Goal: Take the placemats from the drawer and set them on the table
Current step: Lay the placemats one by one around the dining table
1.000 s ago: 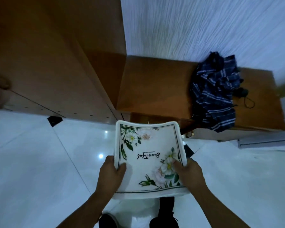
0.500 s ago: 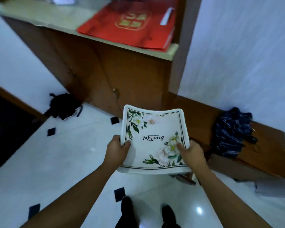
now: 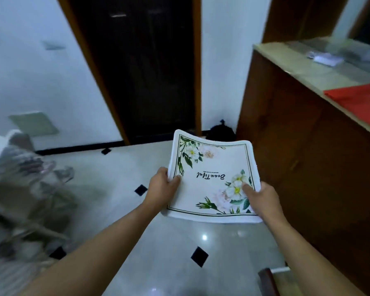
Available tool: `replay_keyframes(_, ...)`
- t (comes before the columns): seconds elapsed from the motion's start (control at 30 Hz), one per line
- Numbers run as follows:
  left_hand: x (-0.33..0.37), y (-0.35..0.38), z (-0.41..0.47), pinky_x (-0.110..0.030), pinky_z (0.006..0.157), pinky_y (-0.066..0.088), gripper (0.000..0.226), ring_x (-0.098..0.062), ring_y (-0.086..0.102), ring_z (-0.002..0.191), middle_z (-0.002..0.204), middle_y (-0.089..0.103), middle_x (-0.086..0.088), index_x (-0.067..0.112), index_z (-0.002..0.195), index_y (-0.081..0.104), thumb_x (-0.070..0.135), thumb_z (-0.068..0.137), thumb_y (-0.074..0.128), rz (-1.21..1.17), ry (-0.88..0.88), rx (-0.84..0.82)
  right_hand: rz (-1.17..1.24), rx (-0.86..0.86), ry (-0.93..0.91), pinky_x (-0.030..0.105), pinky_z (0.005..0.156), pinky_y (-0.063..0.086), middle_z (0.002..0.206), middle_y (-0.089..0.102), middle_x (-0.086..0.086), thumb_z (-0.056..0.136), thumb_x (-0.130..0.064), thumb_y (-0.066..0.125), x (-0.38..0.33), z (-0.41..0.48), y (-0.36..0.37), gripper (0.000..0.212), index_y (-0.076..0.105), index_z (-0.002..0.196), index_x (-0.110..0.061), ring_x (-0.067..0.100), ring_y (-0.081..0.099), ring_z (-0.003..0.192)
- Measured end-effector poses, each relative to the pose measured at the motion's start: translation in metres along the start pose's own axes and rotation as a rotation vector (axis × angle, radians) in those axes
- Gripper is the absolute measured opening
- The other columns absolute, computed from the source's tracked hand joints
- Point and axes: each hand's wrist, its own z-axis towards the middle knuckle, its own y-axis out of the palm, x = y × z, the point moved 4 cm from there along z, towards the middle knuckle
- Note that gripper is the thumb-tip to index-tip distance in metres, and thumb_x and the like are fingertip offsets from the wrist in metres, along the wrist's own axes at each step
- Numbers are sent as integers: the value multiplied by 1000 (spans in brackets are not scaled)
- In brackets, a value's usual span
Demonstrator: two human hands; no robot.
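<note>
Two bare hands hold a white floral placemat [image 3: 214,178] in the air above the glossy tiled floor [image 3: 115,189]. The left hand [image 3: 161,186] pinches its left edge, thumb on top; the right hand [image 3: 263,197] grips the lower right corner, thumb pressed on the printed flowers. A wooden cabinet [image 3: 297,146] stands just right, a dark doorway [image 3: 150,67] ahead.
</note>
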Motion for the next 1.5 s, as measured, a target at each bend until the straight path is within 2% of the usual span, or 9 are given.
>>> replay_keyframes(0.17, -81, -148, -8, -26, 54, 40, 23, -8, 57, 74, 83, 59, 11, 22, 95, 51, 42, 86, 59, 10, -110, 234, -56, -190, -188, 32, 60, 49, 79, 69, 6, 85, -40, 67, -112, -17, 132, 26, 65, 87, -14, 22, 64, 70)
replay_keyframes(0.37, -184, -311, -28, -35, 76, 53, 20, -20, 63, 85, 96, 65, 0, 21, 98, 54, 37, 88, 60, -29, -214, 426, -97, -392, -327, 36, 63, 57, 72, 70, 2, 85, -43, 65, -226, -63, 306, 27, 65, 84, -15, 22, 67, 68)
replay_keyframes(0.6, -287, -470, -62, -37, 73, 53, 22, -20, 62, 84, 99, 66, -3, 21, 97, 52, 41, 89, 58, 3, -367, 656, -152, -593, -509, 30, 56, 51, 67, 70, 2, 82, -46, 63, -351, -137, 480, 29, 66, 81, -17, 23, 68, 62)
replay_keyframes(0.7, -322, -514, -72, -37, 72, 58, 27, -19, 67, 86, 99, 67, 0, 21, 106, 54, 41, 90, 57, -43, -407, 709, -179, -677, -573, 29, 56, 50, 73, 72, 0, 81, -49, 61, -393, -159, 540, 32, 68, 88, -18, 20, 68, 64)
replay_keyframes(0.8, -351, -551, -78, -8, 52, 47, 11, 7, 64, 75, 83, 63, 18, 33, 99, 57, 37, 89, 58, -38, -396, 831, -195, -761, -642, 28, 60, 50, 81, 72, -3, 81, -49, 61, -433, -175, 601, 34, 69, 95, -19, 15, 67, 71)
replay_keyframes(0.9, -381, -581, -75, -25, 54, 47, 13, -3, 61, 73, 83, 61, 14, 31, 90, 53, 42, 86, 59, -62, -497, 940, -200, -856, -708, 29, 62, 49, 86, 72, -1, 84, -42, 63, -469, -186, 658, 29, 69, 101, -20, 16, 67, 75)
replay_keyframes(1.17, -463, -665, -35, -34, 62, 52, 26, -14, 62, 76, 85, 64, 5, 27, 88, 53, 53, 83, 57, -101, -717, 1173, -211, -1123, -898, 29, 66, 49, 85, 74, 3, 88, -41, 64, -582, -201, 830, 32, 69, 104, -15, 19, 68, 78)
replay_keyframes(1.3, -489, -702, -25, -30, 54, 43, 28, -12, 60, 72, 82, 63, 5, 26, 86, 52, 53, 84, 57, -78, -817, 1265, -293, -1259, -983, 46, 90, 53, 113, 67, 24, 89, -45, 60, -635, -222, 907, 54, 58, 120, -1, 38, 64, 102)
replay_keyframes(1.5, -543, -766, -22, -28, 49, 37, 26, -11, 58, 68, 78, 60, 3, 26, 82, 49, 50, 88, 57, -76, -908, 1366, -355, -1354, -1061, 47, 80, 57, 96, 71, 23, 89, -47, 60, -687, -275, 1012, 48, 59, 111, -3, 39, 67, 89)
